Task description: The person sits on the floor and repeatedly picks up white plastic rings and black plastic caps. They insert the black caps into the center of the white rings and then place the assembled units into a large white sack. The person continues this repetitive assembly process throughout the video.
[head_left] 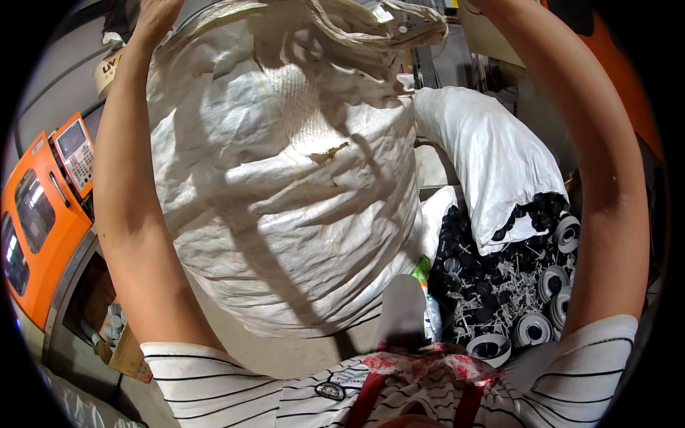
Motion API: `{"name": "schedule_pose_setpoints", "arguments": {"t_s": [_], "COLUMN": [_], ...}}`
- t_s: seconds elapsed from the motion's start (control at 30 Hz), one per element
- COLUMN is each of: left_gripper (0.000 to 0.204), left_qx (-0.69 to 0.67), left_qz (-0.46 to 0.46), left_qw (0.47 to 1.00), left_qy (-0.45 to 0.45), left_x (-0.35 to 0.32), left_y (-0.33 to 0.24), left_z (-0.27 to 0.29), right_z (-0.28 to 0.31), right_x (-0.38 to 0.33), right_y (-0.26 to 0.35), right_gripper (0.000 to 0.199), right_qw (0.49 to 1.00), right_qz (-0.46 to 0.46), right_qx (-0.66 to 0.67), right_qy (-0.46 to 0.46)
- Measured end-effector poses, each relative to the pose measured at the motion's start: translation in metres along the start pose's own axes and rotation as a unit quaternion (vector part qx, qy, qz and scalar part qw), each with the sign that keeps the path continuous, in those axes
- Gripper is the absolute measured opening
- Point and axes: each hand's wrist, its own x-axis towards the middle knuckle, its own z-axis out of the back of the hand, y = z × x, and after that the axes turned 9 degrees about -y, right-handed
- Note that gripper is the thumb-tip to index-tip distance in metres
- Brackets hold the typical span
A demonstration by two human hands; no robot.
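Observation:
A large white woven bulk bag, wrinkled and stained, stands in front of me with a thick loop strap across its top. Both my arms stretch forward, one on each side of it. My left hand is cut off by the upper edge beside the bag's far left rim, so its fingers are hidden. The right forearm runs out of the picture at the top, and that hand is out of sight. To the right, a smaller white sack lies with its mouth over a heap of black caps and pale thin plastic parts.
Several round white-and-black pieces lie at the heap's edge. An orange machine with a control panel stands at left, above a cardboard box of grey pieces. Another orange machine part rises at far right.

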Motion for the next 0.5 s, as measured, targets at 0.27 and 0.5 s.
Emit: {"name": "schedule_pose_setpoints", "arguments": {"t_s": [0.27,0.5], "left_gripper": [0.059,0.067], "left_qx": [-0.073,-0.178], "left_qz": [0.133,-0.350], "left_qw": [0.975,0.915], "left_qy": [0.162,-0.091], "left_x": [-0.020,-0.063], "left_y": [-0.089,-0.146], "left_z": [0.019,-0.002], "right_z": [-0.052,-0.089], "right_x": [-0.010,-0.029], "right_y": [-0.014,-0.017], "right_gripper": [0.050,0.050], "right_qw": [0.981,0.983], "right_qz": [-0.043,-0.087], "right_qx": [0.183,0.161], "right_qy": [0.046,-0.024]}}
